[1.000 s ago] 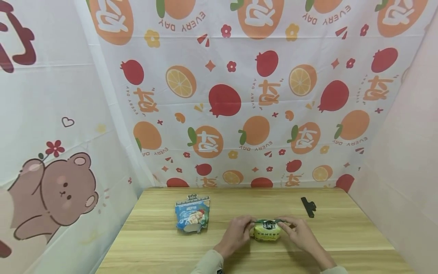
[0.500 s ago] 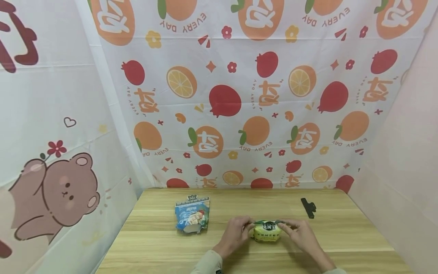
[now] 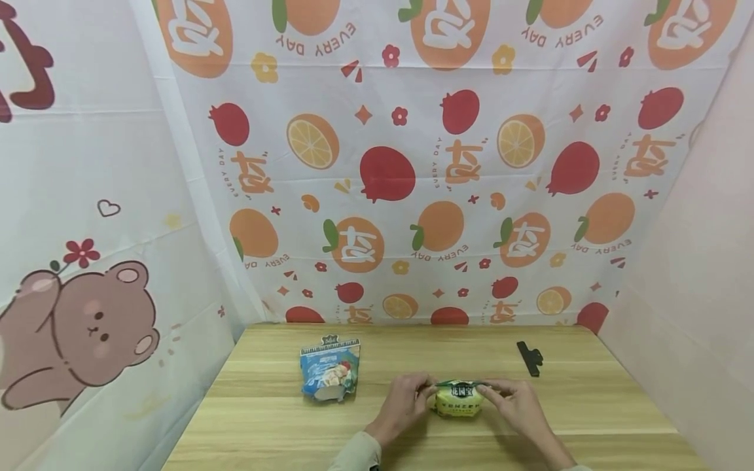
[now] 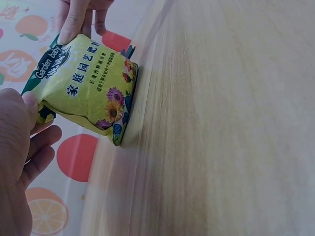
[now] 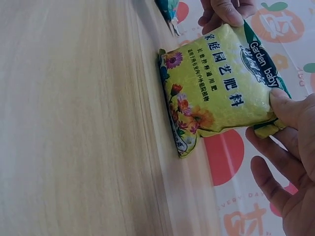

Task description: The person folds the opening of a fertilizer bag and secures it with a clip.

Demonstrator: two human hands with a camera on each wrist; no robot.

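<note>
Fingers (image 5: 273, 152) pinch the yellow packet (image 5: 216, 83)

Yellow packet (image 3: 458, 403): is blocking the centre.
Blue bag (image 3: 330, 373), black clip (image 3: 530, 358): are flanking it as obstacles.
Tabletop (image 3: 432, 350): is lying open behind it.

Head view: from up high, facing forward and down, the farthest off. Tabletop (image 3: 283, 435) at 6 o'clock, fruit-print curtain (image 3: 389, 229) at 12, yellow packet (image 3: 457, 407) at 5. Left wrist: close in, rolled sideways; packet at 10, left hand (image 4: 15, 142) near 9. Right wrist: equally close, rolled the opposite way; packet at 2, right hand (image 5: 298, 147) between 3 and 4. All three share packet, both hands, tabletop, curtain.
</note>
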